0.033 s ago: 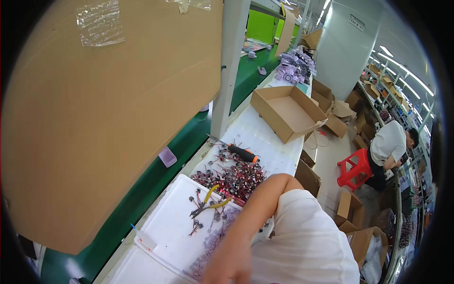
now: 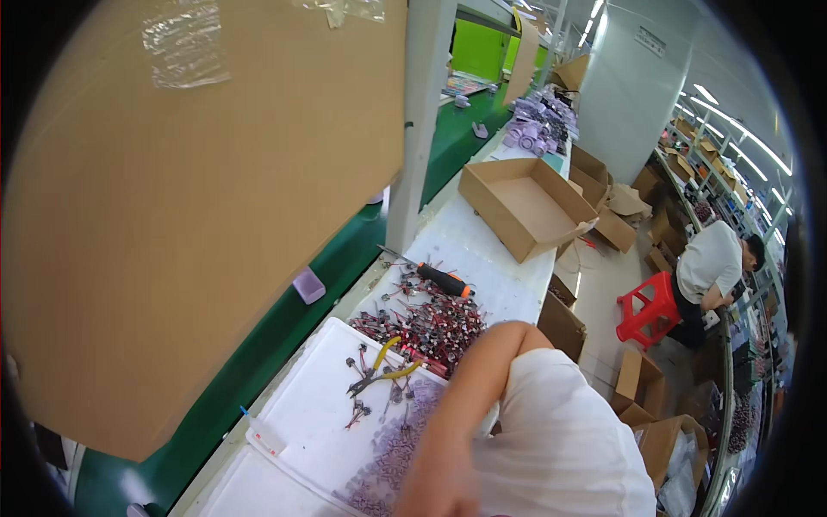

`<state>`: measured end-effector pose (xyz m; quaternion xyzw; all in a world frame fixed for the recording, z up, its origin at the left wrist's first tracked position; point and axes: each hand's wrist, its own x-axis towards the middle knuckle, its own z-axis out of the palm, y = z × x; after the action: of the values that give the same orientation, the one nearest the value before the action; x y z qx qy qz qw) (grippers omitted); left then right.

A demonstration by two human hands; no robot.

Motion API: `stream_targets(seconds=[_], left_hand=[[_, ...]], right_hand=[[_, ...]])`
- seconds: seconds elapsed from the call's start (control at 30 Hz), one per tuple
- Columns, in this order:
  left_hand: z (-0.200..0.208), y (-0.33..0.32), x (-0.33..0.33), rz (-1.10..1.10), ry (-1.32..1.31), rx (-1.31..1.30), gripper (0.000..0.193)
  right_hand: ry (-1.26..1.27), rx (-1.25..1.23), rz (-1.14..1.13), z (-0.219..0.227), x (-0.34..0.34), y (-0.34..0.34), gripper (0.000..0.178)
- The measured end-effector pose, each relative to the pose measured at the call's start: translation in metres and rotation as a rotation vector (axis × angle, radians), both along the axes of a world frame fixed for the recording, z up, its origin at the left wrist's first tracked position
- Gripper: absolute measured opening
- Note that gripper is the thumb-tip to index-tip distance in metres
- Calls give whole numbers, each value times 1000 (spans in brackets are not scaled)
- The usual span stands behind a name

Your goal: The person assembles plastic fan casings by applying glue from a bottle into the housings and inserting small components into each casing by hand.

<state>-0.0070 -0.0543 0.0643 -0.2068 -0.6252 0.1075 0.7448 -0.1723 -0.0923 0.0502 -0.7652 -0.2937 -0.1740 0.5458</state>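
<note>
The right hand [image 2: 439, 489] was at the near edge of the view, blurred and partly cut off; whether it was released or grasping a part could not be told. The left hand was out of view. The purple parts [image 2: 383, 472] lay loose on the near right of the tray [image 2: 301, 396], just beside the right forearm. Good handling called for a light fingertip pick and a raised forearm, to avoid sweeping parts aside. The pliers [image 2: 366, 380], among wired parts [image 2: 448, 332] farther off, and the screwdriver [image 2: 444, 279] were best kept clear of the reach.
</note>
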Motion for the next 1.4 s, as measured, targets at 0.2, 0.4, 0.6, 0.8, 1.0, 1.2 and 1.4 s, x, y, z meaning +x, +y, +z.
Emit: stream_targets(seconds=[0.2,0.4,0.6,0.8,1.0,1.2,1.4], left_hand=[[34,47,34,317,-235,-470,25],[8,85,111,830,-674,187,20],[-47,129,188,1780,-474,1329,52],[-73,156,256,1891,-185,1995,94],[-69,150,264,1591,-488,2192,75],[-76,152,266,1602,-474,2182,69],[-79,155,273,1526,-391,2183,68]], right_hand=[[165,31,269,13,-4,28,46],[79,276,425,53,-12,49,21],[276,413,360,65,7,54,24],[202,282,538,68,20,63,25],[458,282,777,71,85,45,21],[290,-557,-552,-29,262,-5,26],[361,-553,-1003,-81,383,22,26]])
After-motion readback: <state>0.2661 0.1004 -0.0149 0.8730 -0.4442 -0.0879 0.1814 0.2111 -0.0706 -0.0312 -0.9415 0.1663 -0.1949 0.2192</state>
